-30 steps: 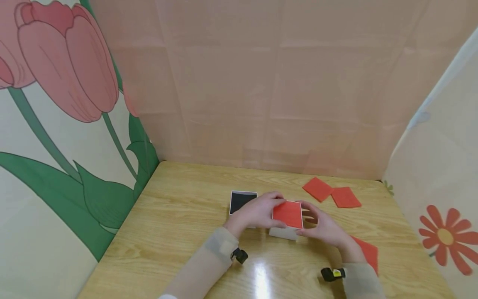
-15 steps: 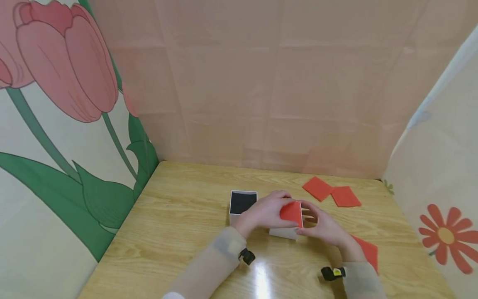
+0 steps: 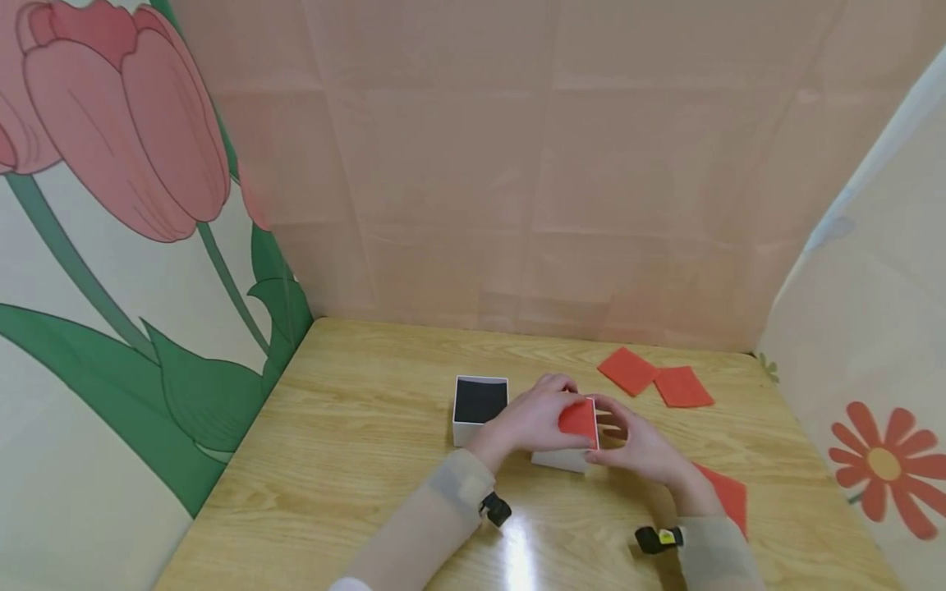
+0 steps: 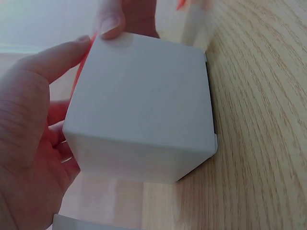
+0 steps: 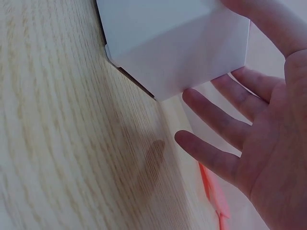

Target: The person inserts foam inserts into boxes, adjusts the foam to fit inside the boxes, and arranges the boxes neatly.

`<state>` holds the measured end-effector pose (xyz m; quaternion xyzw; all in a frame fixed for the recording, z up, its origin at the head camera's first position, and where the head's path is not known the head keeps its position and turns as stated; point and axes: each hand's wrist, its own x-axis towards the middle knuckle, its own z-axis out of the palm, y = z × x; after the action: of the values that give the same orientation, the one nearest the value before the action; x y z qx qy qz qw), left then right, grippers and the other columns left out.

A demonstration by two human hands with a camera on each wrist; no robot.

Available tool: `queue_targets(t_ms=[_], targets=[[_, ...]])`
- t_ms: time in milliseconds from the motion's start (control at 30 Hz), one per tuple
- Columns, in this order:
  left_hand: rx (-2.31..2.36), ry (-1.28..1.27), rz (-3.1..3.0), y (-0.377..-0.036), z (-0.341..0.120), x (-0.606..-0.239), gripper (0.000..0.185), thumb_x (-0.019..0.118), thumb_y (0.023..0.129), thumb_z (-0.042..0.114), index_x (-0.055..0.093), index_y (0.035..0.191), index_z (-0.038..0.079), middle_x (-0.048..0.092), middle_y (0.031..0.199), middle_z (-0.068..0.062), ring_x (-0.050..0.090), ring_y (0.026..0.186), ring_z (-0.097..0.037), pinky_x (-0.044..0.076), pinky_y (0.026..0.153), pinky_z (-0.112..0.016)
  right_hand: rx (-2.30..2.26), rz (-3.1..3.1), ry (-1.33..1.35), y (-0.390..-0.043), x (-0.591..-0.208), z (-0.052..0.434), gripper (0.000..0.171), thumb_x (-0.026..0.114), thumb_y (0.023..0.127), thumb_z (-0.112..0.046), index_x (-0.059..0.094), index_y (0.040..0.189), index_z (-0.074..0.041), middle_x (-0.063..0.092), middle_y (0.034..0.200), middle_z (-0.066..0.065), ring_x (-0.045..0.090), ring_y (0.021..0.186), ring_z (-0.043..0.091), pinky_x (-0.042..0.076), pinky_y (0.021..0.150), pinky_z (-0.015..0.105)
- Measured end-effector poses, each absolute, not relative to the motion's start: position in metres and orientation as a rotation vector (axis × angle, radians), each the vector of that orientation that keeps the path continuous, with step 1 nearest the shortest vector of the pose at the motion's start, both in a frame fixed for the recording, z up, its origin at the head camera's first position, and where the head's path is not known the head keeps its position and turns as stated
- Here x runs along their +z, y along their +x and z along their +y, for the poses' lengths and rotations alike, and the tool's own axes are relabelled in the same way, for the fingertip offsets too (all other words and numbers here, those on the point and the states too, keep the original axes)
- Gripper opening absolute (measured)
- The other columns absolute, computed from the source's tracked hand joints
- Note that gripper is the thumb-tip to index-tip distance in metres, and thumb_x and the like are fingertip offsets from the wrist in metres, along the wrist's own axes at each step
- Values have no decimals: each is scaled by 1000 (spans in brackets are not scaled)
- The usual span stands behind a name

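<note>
A white box (image 3: 559, 460) stands on the table, with a red felt-like square (image 3: 579, 420) within its top rim. My left hand (image 3: 528, 420) lies across the top and rests on the red square, hiding its left part. In the left wrist view, that thumb touches the red edge while the other fingers are partly hidden behind the box. At the box's right side, my right hand (image 3: 639, 447) holds it between a thumb on the near face and fingers on the sides. In the right wrist view, some right fingers (image 5: 206, 154) stand apart from the box.
Another white box (image 3: 467, 432) with a black inside or top (image 3: 480, 400) stands just left. Two red squares (image 3: 626, 371) lie at the back right. One more red piece (image 3: 727, 497) is partly covered by my right forearm. Fabric walls border the table (image 3: 355, 394).
My left hand has slid to the right over the red square, covering more of it and exposing more of the black-topped box. The right hand and held box have stayed in place.
</note>
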<state>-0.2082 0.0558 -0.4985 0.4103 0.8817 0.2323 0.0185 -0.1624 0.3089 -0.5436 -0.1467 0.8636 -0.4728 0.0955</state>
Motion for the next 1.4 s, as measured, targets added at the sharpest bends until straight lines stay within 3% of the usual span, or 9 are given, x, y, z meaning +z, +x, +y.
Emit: queue_targets(t_ms=[400, 733, 1167, 1400], targets=[[679, 1283, 2735, -209, 52, -495, 67, 78, 90, 65, 70, 143, 25, 52, 134, 9, 43, 120, -7, 45, 81, -11, -1390, 2579, -430, -163, -546, 308, 98, 94, 83, -42, 41, 163, -24, 50, 160, 7, 55, 139, 42, 56, 105, 57], [579, 1264, 2738, -211, 27, -476, 66, 81, 92, 57, 69, 146, 21, 55, 140, 10, 47, 127, -8, 50, 101, -21, -1394, 2572, -387, -162, -545, 309, 100, 95, 82, -40, 40, 164, -26, 47, 161, 7, 52, 140, 43, 55, 105, 59], [510, 1208, 2711, -211, 23, -472, 60, 84, 92, 48, 71, 143, 19, 58, 137, 9, 50, 120, -7, 50, 100, -19, -1372, 2573, -361, -162, -545, 309, 102, 94, 82, -41, 38, 165, -24, 45, 163, 10, 51, 141, 45, 55, 105, 59], [450, 1232, 2719, -208, 26, -465, 50, 86, 91, 44, 76, 134, 20, 59, 130, 9, 52, 110, -6, 51, 89, -17, -1370, 2571, -349, -162, -544, 309, 101, 94, 82, -42, 38, 165, -25, 44, 164, 9, 50, 142, 44, 55, 105, 59]])
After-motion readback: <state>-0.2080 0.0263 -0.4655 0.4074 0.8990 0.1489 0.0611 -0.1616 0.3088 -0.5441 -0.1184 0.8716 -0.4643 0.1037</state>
